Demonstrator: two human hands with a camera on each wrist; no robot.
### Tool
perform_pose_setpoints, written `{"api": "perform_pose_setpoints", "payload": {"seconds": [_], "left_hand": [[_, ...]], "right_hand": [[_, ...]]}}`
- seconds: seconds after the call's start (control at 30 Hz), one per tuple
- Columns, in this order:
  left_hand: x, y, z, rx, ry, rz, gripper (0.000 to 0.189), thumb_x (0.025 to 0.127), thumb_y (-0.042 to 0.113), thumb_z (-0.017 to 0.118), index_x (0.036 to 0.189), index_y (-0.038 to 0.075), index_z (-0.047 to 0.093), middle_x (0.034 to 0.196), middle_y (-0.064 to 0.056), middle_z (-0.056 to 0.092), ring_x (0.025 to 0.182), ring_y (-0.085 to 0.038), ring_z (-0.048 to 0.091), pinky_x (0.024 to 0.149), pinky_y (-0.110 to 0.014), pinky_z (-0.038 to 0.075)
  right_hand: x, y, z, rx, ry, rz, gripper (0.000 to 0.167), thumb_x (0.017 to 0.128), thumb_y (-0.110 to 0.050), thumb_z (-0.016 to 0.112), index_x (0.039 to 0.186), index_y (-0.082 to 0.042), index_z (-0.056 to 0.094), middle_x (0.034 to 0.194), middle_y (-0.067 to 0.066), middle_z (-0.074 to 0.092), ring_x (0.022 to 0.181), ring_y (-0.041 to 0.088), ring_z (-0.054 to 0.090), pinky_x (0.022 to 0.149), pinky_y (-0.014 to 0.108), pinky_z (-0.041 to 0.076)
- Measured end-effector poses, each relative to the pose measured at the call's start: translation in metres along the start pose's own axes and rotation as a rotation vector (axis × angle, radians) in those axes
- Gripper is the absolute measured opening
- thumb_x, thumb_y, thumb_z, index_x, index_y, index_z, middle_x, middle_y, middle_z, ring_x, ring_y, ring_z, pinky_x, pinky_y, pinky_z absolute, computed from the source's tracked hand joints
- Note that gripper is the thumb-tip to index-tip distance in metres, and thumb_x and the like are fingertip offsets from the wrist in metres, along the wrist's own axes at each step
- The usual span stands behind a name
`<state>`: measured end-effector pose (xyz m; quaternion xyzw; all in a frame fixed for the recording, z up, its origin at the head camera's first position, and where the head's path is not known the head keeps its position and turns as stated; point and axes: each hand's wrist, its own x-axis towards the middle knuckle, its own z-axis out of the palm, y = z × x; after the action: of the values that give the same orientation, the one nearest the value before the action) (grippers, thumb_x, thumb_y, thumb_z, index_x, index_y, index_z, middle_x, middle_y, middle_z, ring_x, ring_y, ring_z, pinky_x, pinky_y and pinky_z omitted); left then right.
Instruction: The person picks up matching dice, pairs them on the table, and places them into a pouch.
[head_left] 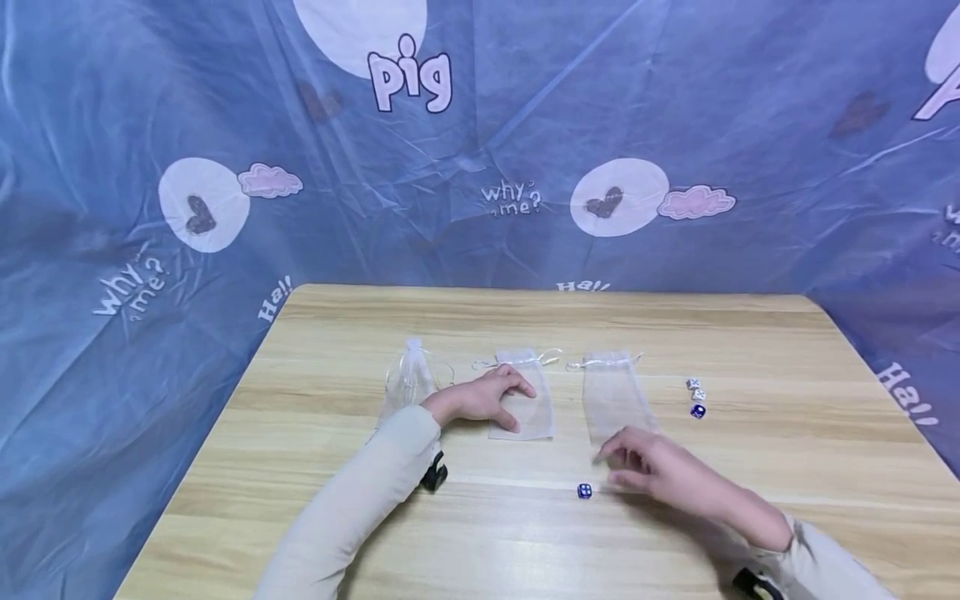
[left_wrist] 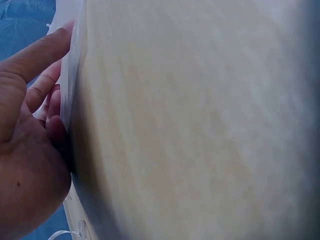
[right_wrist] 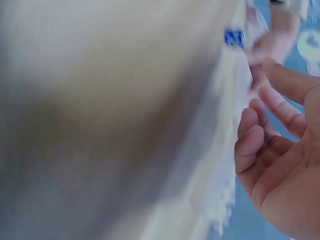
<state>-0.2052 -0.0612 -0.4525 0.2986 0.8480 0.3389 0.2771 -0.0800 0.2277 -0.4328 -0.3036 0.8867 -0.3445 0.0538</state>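
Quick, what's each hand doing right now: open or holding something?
Left hand: open, touching the middle mesh bag.
Right hand: open, holding nothing, near a blue die.

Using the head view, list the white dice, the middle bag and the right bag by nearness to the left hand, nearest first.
From the left hand:
1. Middle bag: directly beneath the hand.
2. Right bag: to the hand's right, past the middle bag.
3. White dice: farther right, beyond the right bag.
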Motion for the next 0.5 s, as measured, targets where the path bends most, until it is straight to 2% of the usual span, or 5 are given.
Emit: {"api": "perform_pose_setpoints", "payload": {"seconds": [0.13, 0.2, 0.37, 0.5], "left_hand": [[-0.001, 0.000, 0.000, -0.005, 0.001, -0.003, 0.055, 0.074, 0.012, 0.080, 0.125, 0.015, 0.059, 0.124, -0.003, 0.044, 0.121, -0.017, 0.045, 0.108, -0.030, 0.034], [0.000, 0.000, 0.000, -0.006, 0.001, -0.001, 0.055, 0.074, 0.012, 0.080, 0.125, 0.014, 0.059, 0.124, -0.004, 0.044, 0.120, -0.018, 0.045, 0.107, -0.030, 0.034], [0.001, 0.000, -0.001, -0.012, -0.002, -0.007, 0.056, 0.074, 0.011, 0.080, 0.126, 0.014, 0.059, 0.124, -0.004, 0.044, 0.121, -0.018, 0.045, 0.108, -0.031, 0.034], [0.000, 0.001, 0.000, -0.009, -0.003, -0.008, 0.056, 0.074, 0.012, 0.081, 0.125, 0.014, 0.059, 0.124, -0.003, 0.044, 0.121, -0.018, 0.045, 0.109, -0.031, 0.034]], "right_hand": [[-0.003, 0.012, -0.026, -0.034, 0.118, -0.005, 0.023, 0.081, -0.007, 0.072, 0.102, -0.006, 0.064, 0.084, -0.006, 0.060, 0.072, -0.005, 0.050, 0.057, 0.019, 0.047], [-0.006, 0.020, -0.038, -0.051, 0.163, 0.026, 0.023, 0.081, -0.005, 0.072, 0.102, -0.005, 0.064, 0.082, -0.006, 0.059, 0.070, -0.005, 0.050, 0.055, 0.020, 0.046], [-0.018, 0.041, -0.060, -0.091, 0.225, 0.145, 0.023, 0.082, -0.005, 0.072, 0.104, -0.005, 0.064, 0.080, -0.010, 0.055, 0.068, -0.004, 0.049, 0.056, 0.020, 0.044], [-0.029, 0.059, -0.069, -0.072, 0.255, 0.196, 0.024, 0.083, -0.004, 0.072, 0.105, -0.002, 0.063, 0.081, -0.010, 0.056, 0.068, -0.002, 0.049, 0.055, 0.020, 0.043]]}}
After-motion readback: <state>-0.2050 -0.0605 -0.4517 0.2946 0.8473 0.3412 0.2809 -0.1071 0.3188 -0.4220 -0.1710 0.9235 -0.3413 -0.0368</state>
